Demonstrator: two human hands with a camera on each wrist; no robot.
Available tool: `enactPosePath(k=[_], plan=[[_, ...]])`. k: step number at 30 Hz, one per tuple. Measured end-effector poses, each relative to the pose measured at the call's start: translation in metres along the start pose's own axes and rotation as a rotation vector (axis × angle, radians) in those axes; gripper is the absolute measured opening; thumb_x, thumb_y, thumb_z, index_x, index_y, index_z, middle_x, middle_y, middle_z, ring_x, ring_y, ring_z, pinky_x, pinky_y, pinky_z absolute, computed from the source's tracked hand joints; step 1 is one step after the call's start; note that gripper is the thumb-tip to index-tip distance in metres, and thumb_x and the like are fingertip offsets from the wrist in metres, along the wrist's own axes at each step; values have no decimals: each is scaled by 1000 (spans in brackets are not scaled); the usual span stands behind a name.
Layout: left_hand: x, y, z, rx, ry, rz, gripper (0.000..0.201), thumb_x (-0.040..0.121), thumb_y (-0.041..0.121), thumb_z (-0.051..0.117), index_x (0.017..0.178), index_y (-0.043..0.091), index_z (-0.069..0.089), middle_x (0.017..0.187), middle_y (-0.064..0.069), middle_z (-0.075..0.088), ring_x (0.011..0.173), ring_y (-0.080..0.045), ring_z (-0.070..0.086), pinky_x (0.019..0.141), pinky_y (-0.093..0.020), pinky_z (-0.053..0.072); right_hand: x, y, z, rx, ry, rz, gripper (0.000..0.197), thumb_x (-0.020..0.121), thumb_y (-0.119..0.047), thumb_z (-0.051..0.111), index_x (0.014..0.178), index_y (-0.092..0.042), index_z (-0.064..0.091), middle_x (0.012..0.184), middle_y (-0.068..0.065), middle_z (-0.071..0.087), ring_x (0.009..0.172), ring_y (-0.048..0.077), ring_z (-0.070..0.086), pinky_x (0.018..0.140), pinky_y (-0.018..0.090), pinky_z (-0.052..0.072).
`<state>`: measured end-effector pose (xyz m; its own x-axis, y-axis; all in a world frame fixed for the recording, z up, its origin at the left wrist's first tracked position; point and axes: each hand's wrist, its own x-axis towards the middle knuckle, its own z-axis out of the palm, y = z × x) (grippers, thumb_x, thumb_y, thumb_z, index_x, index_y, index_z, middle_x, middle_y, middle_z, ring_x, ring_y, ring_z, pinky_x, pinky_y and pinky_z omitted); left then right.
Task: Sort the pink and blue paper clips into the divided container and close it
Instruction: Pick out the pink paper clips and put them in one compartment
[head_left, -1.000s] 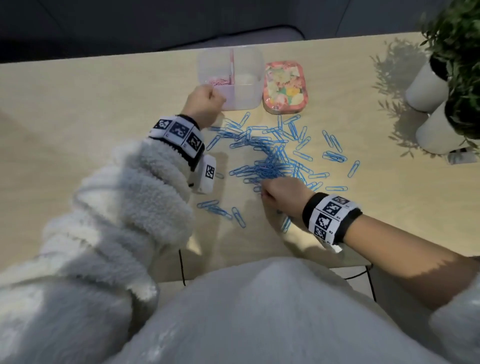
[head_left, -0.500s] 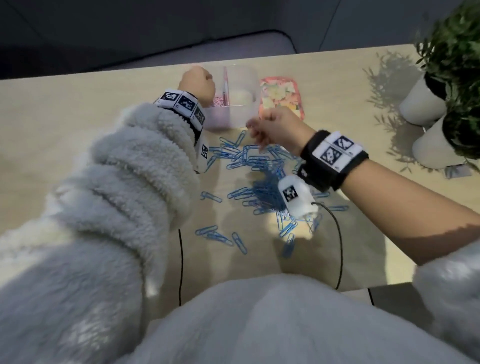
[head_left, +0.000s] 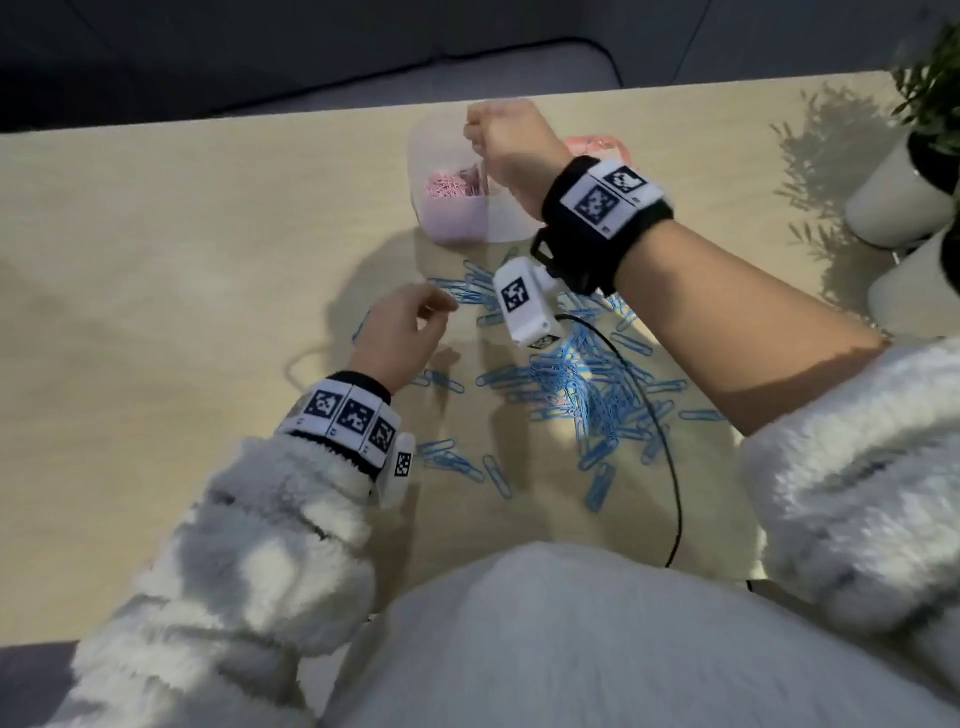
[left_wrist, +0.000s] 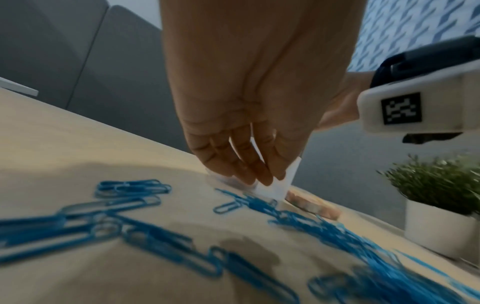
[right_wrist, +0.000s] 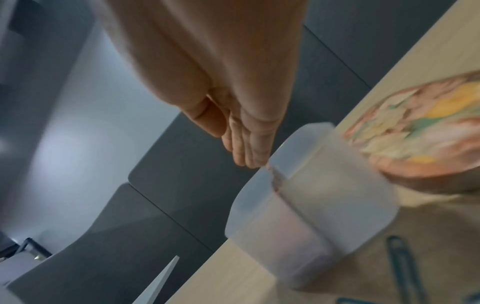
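1. Blue paper clips (head_left: 576, 395) lie scattered on the worktop (head_left: 156, 291), nearest the person.
2. The left hand (head_left: 400, 332) hovers over them, its grip loosely curled and holding nothing.
3. Beyond, the divided container (head_left: 498, 223) stands open, with pink paper clips (head_left: 452, 184) in its left compartment.
4. The right hand (head_left: 511, 140) hangs over the container; I cannot tell whether its grip holds anything.
5. The floral lid (right_wrist: 426, 131) lies just beside the container.
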<state>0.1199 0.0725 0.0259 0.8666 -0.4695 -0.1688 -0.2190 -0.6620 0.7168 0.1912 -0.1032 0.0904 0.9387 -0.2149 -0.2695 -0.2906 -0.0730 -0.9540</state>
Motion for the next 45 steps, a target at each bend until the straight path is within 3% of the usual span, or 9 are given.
enactPosePath(k=[3, 8, 13, 16, 20, 23, 33, 40, 45], plan=[[-15, 2, 17, 79, -155, 24, 13, 86, 9, 57, 96, 10, 65, 99, -7, 65, 84, -17, 58, 76, -28, 44, -38, 20, -25, 65, 154, 15, 31, 88, 3, 34, 67, -14, 49, 65, 3, 51, 50, 8, 48, 48, 18, 35], [-29, 12, 49, 196, -285, 90, 17, 83, 19, 64, 97, 10, 63, 99, -8, 61, 89, -23, 58, 83, -35, 48, -112, 85, -75, -461, -95, 10, 20, 86, 1, 49, 80, -10, 65, 71, 5, 64, 49, -2, 56, 52, 17, 45], [-30, 12, 63, 299, -235, 117, 19, 82, 18, 63, 99, 11, 61, 103, -11, 59, 97, -30, 58, 84, -41, 49, -158, 135, -71, -795, -172, 44, 12, 78, -8, 63, 84, -12, 72, 77, 2, 64, 68, 14, 55, 68, 25, 44], [-30, 9, 58, 332, -156, 89, 19, 85, 10, 57, 104, 8, 58, 105, -14, 58, 98, -32, 57, 83, -42, 48, -170, 149, -61, -805, -172, -9, 10, 72, -10, 68, 82, -14, 68, 84, 5, 62, 80, 23, 59, 75, 35, 47], [-38, 10, 56, 359, -169, 175, 18, 87, 14, 56, 103, 7, 61, 103, -15, 59, 99, -32, 56, 82, -41, 47, -172, 154, -71, -858, -105, -25, 18, 73, 0, 59, 86, -7, 68, 93, 14, 64, 89, 30, 59, 74, 28, 40], [-44, 16, 63, 364, -216, 256, 19, 89, 19, 57, 102, 8, 65, 101, -15, 60, 100, -33, 54, 82, -38, 41, -176, 154, -80, -839, -25, -36, 22, 76, 3, 54, 89, -8, 69, 95, 15, 63, 89, 30, 58, 78, 34, 44], [-42, 25, 85, 430, -289, 270, 14, 83, 10, 59, 94, 2, 63, 105, -18, 55, 105, -34, 50, 89, -43, 42, -185, 156, -45, -984, -30, -33, 13, 83, -28, 62, 89, -16, 66, 96, 5, 63, 96, 24, 58, 74, 30, 40], [-47, 16, 82, 366, -270, 252, 14, 88, 10, 52, 97, 1, 58, 100, -20, 63, 95, -33, 58, 81, -42, 43, -175, 152, -49, -766, -148, 27, 5, 83, -9, 60, 85, -6, 63, 88, 9, 63, 84, 23, 58, 72, 26, 38], [-48, 17, 78, 123, -306, 42, 11, 89, 12, 47, 94, 10, 57, 100, -12, 64, 95, -27, 57, 81, -35, 43, -181, 151, -82, -522, -17, -4, 9, 81, -2, 62, 84, -6, 69, 70, 3, 63, 64, 11, 55, 67, 24, 44]])
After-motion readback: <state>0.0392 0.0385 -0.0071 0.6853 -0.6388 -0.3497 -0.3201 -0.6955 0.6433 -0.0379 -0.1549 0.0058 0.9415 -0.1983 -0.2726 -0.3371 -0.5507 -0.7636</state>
